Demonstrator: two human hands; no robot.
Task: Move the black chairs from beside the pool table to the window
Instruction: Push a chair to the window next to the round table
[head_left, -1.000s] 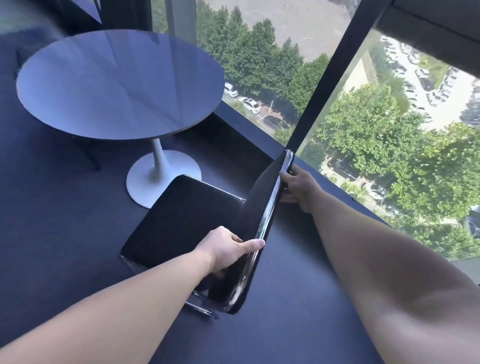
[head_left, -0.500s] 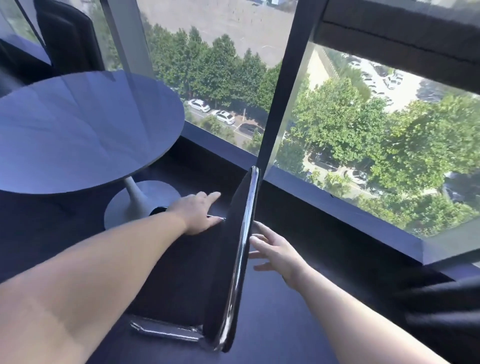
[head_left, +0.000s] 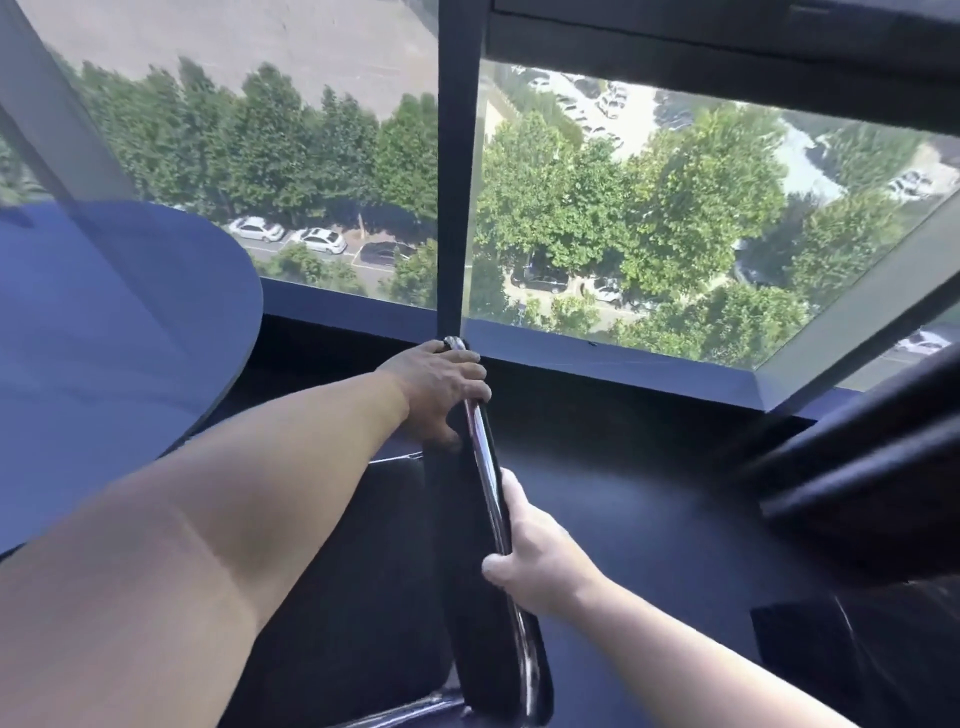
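Chair (head_left: 467, 545) backrest now gripped, both hands regrasped

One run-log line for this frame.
left hand: grips chair back top | right hand: grips chrome edge | chair: beside round table, at window

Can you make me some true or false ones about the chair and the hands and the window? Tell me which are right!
1. Both hands hold the top edge of the chair back. True: the left hand grips the far end and the right hand the near end.
2. The round table is on the right of the chair. False: it is on the left.
3. You can see trees and parked cars through the window. True.
4. The chair back is bright red. False: it is black with a shiny metal rim.
5. A cup stands on the table. False: no cup shows on it.
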